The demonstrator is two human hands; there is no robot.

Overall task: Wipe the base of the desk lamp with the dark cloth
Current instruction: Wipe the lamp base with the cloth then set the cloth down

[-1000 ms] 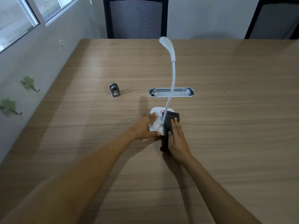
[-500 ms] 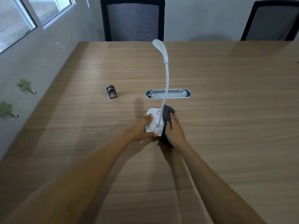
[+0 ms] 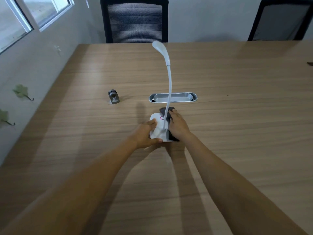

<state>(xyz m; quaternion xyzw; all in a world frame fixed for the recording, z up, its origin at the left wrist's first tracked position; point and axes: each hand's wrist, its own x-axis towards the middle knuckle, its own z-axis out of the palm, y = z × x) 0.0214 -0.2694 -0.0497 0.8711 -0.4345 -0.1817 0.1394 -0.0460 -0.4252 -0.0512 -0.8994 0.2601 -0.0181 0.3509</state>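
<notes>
Head view: one lamp (image 3: 166,85), one cloth (image 3: 166,111).

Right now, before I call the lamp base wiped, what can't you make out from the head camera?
- Right side of the lamp base: covered by the dark cloth and the right hand.
- Near-left edge of the base: under the left hand.
- How clean the base is: too small and soft to judge.
- The pink ring mark: partly behind the lamp neck.
- Cable tray contents: not readable.
</notes>
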